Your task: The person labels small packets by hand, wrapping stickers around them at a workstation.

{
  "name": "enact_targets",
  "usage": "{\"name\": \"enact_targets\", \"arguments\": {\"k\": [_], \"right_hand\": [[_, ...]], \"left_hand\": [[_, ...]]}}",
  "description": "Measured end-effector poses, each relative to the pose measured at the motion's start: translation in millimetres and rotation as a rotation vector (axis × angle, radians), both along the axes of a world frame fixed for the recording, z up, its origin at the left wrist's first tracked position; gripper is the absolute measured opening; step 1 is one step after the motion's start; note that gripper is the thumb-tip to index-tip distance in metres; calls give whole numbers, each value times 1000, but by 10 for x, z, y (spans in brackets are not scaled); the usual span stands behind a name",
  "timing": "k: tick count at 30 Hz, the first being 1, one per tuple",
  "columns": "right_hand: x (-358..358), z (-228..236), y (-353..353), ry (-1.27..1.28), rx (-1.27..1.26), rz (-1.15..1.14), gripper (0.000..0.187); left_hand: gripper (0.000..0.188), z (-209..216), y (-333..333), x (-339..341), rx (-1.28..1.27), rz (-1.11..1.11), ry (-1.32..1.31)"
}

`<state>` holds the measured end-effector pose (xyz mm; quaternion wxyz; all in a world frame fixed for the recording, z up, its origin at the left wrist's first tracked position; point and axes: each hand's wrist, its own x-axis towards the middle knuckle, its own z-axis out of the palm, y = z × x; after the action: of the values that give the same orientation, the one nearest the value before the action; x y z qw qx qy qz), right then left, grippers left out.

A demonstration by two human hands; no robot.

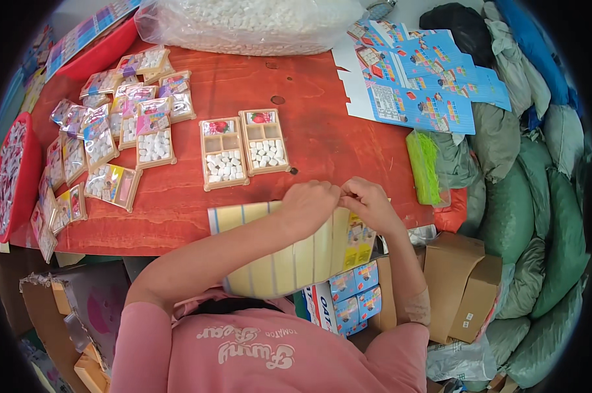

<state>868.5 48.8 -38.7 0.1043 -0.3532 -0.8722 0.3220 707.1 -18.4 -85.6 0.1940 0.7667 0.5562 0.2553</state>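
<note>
A pale yellow striped sheet (296,254) with small printed yellow labels (359,243) at its right end hangs over the table's near edge. My left hand (311,206) lies across its upper edge, fingers closed and bent inward. Right beside it, my right hand (369,202) pinches at the same edge, and the fingertips of both hands meet. Whatever lies between those fingertips is too small to make out. Just beyond are two beige compartment trays, a left one (212,143) and a right one (251,131), each with white pellets and a strawberry picture.
Packed trays (155,145) in clear film are heaped at the left, near a red basin (27,190). A bag of white pellets (250,26) stands at the back. Blue printed cards (433,108) and a green-filled clear container (425,167) lie right. Cardboard boxes (449,281) flank me below.
</note>
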Motion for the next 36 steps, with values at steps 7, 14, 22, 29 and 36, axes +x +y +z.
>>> {"name": "enact_targets", "arguments": {"k": [7, 14, 22, 29, 36], "right_hand": [[338, -262, 128, 182, -349, -229, 12], [-33, -283, -160, -55, 721, 5, 26], [-195, -602, -361, 95, 769, 183, 43], [-110, -534, -324, 199, 644, 78, 23], [877, -277, -104, 685, 31, -605, 8]], "left_hand": [[18, -94, -27, -554, -20, 41, -48], [17, -125, -64, -389, -149, 138, -138], [18, -206, -86, -407, -151, 162, -144], [15, -210, -71, -404, -154, 167, -168], [10, -229, -78, -261, 69, 204, 19]]}}
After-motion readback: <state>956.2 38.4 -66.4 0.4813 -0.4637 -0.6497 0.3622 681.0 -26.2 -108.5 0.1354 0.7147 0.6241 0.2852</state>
